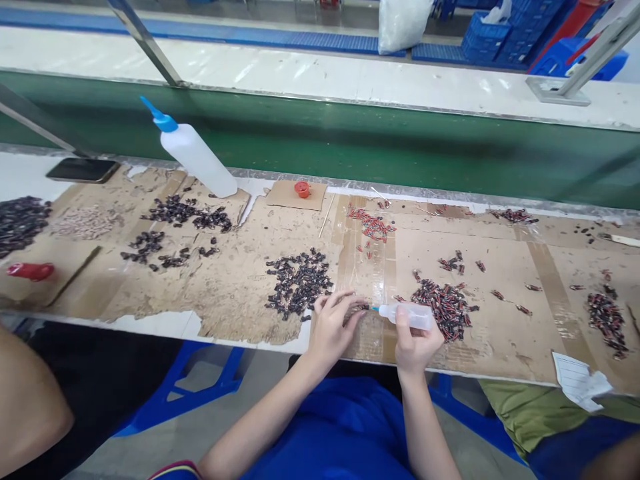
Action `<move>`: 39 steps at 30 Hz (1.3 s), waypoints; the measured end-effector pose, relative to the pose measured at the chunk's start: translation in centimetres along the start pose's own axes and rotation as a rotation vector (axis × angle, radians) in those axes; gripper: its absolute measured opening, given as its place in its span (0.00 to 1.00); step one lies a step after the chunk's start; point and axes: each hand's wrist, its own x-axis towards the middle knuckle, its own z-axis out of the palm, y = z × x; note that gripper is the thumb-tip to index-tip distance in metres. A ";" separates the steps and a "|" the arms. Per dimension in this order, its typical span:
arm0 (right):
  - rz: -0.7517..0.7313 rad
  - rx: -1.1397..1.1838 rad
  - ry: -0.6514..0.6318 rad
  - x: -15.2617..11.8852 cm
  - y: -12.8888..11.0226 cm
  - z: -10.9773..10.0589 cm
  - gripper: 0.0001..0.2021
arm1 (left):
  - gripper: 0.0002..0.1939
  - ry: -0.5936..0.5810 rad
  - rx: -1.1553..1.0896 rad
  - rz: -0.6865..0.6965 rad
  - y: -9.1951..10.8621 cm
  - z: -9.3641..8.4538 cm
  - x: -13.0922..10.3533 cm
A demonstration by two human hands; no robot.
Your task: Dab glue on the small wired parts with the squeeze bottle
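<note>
In my right hand [417, 343] is a small clear squeeze bottle [413, 315], tilted almost level, its thin teal tip pointing left. My left hand [333, 327] is closed in a pinch at that tip, on a small dark part [364, 307] mostly hidden by the fingers. Left of this hand lies a pile of small black parts [300, 283]. Just behind the bottle spreads a heap of small black-and-red parts [445, 310]. Farther back, small red parts [373, 223] are scattered on the cardboard.
A large white bottle with a blue nozzle [197, 157] leans at the back left. A red cap [302, 189] and a thin stick [327, 215] lie on the cardboard [240, 287]. A phone [83, 170] rests far left. People sit on both sides; a green belt [325, 143] runs behind.
</note>
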 end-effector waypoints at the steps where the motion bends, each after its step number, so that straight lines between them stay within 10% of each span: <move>1: -0.009 -0.015 -0.008 0.0 0.0 0.0 0.17 | 0.08 0.005 -0.014 -0.011 0.1 0.0 0.0; 39: 0.108 -0.081 -0.027 0.4 0.6 0.1 0.16 | 0.04 0.082 -0.035 -0.017 0.2 0.1 0.0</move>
